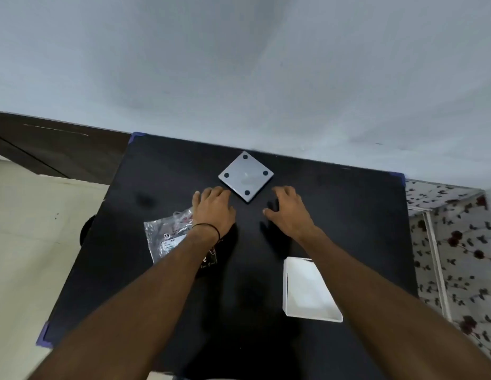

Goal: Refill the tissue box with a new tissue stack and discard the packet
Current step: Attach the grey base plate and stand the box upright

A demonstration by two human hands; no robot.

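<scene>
Both hands reach forward over the black tabletop (162, 171), empty and with fingers spread: the left hand (212, 208) and the right hand (289, 212) flank the near corner of a flat grey square panel with four dark round feet (245, 175), not visibly touching it. That panel looks like the tissue box's base, lying feet-up near the table's far edge and turned so its corners point toward and away from the person; being square, it has no long axis. An open white rectangular box shell (310, 293) sits near the right forearm, its long axis running roughly away from the person, tilted slightly. A crinkled clear plastic packet with printed labels (167, 231) lies partly under the left wrist; whether it holds tissues I cannot tell. Judging by this, the refill is at an early stage, and the next move calls for gripping the panel by two opposite edges.
</scene>
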